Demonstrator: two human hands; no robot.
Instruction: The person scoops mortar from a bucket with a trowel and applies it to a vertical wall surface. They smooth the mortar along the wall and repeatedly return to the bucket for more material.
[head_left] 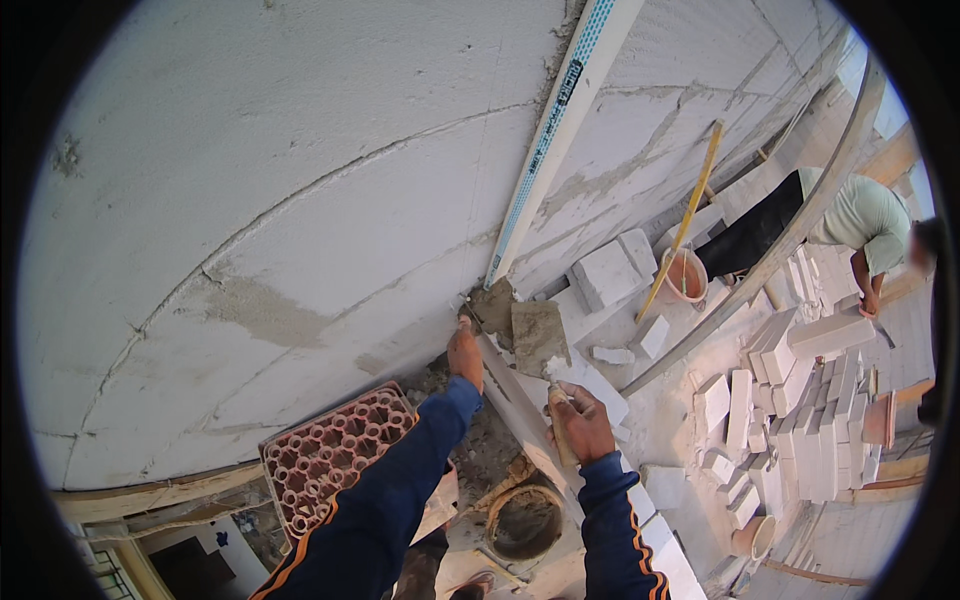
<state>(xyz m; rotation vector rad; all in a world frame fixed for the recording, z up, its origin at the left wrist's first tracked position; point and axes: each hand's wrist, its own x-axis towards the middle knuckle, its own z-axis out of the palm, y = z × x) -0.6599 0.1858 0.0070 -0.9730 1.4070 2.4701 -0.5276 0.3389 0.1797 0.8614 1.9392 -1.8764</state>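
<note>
My right hand is closed around the handle of a trowel, its flat blade coated with grey mortar. That blade is beside the foot of a white pipe with blue print, which runs up the pale block wall. Wet mortar lies heaped at the pipe's base. Just left of this heap, my left hand is closed with its fingertips upward. A small thin item shows at those fingertips, too small to name. Below both hands runs a low course of pale blocks.
A red plastic crate with round cells stands below left, and a round mortar bucket near my feet. To the right are an orange bucket, a yellow bar, a curved rail, stacked blocks and a bending co-worker.
</note>
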